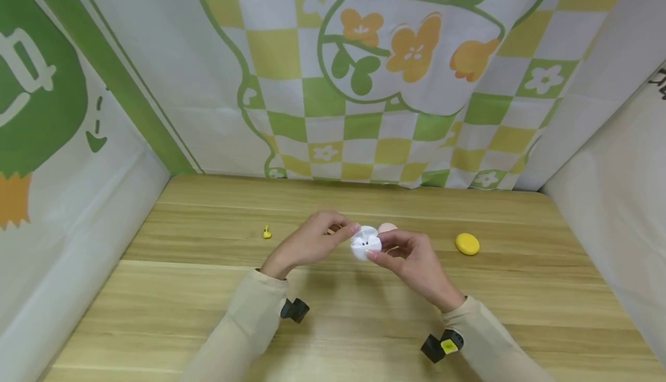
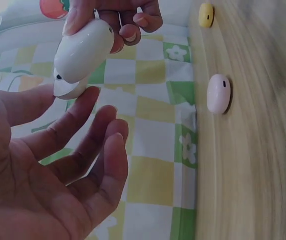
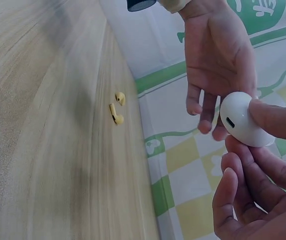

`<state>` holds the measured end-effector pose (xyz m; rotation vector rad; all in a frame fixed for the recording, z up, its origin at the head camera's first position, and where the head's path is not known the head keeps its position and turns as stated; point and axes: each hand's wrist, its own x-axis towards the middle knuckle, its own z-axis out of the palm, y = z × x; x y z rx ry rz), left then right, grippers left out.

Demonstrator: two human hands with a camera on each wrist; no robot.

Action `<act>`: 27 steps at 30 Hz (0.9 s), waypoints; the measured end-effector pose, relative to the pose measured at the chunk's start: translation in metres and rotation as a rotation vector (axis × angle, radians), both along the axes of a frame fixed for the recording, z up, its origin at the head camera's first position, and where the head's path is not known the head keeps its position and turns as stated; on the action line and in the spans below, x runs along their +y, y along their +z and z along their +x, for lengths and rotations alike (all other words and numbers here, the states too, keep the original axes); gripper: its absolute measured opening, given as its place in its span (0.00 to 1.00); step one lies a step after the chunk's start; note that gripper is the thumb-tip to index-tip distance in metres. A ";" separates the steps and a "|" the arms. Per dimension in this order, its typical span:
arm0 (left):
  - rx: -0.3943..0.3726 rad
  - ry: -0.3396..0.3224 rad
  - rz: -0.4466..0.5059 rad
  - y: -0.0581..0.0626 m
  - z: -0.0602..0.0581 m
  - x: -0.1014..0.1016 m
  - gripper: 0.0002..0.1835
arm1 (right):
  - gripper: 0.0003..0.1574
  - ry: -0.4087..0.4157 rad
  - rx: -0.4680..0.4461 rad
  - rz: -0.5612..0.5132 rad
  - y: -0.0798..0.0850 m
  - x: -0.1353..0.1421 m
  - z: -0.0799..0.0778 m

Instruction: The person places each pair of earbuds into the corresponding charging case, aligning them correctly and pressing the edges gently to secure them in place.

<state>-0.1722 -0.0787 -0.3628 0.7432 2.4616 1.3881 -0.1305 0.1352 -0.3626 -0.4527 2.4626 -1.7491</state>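
Note:
A round white earbud case (image 1: 366, 249) is held up above the table with its lid raised, and white earbuds show inside. My right hand (image 1: 411, 258) grips the body of the case between thumb and fingers. With thumb and index finger, my left hand (image 1: 317, 237) pinches the lid (image 2: 69, 90), its other fingers loosely bent. In the right wrist view the case's underside, with a dark port (image 3: 230, 122), faces the camera. The lid is mostly hidden there.
Behind the right hand a pink case (image 1: 387, 227) lies on the wooden table (image 1: 208, 312). A yellow case (image 1: 467, 244) lies farther right. Two yellow earbuds (image 3: 117, 116) lie together on the left side. A patterned curtain (image 1: 359, 128) hangs along the back edge.

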 end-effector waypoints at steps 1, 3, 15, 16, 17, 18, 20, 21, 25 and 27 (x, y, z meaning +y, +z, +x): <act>-0.008 -0.001 0.006 0.000 0.001 0.000 0.13 | 0.13 -0.004 -0.014 -0.004 -0.003 0.000 -0.001; -0.015 -0.006 0.020 0.000 0.002 0.002 0.13 | 0.13 -0.013 -0.039 -0.020 -0.009 0.002 -0.004; 0.031 -0.067 -0.027 -0.005 0.004 0.006 0.12 | 0.22 -0.041 0.008 -0.036 -0.031 0.008 -0.014; 0.037 -0.070 -0.032 -0.006 0.004 0.006 0.12 | 0.24 -0.035 0.049 -0.003 -0.031 0.009 -0.013; 0.040 -0.073 -0.034 -0.006 0.004 0.007 0.12 | 0.27 -0.025 0.104 0.038 -0.031 0.009 -0.014; 0.042 -0.076 -0.034 -0.006 0.004 0.007 0.11 | 0.30 -0.011 0.173 0.083 -0.032 0.010 -0.014; 0.049 -0.084 -0.045 -0.008 0.004 0.008 0.11 | 0.36 0.016 0.337 0.186 -0.032 0.010 -0.015; 0.053 -0.090 -0.051 -0.009 0.004 0.009 0.11 | 0.37 0.031 0.416 0.233 -0.032 0.010 -0.015; 0.031 -0.106 -0.065 -0.012 0.004 0.011 0.11 | 0.35 0.080 0.596 0.334 -0.031 0.010 -0.016; 0.021 -0.111 -0.072 -0.013 0.005 0.011 0.12 | 0.33 0.093 0.608 0.352 -0.031 0.011 -0.016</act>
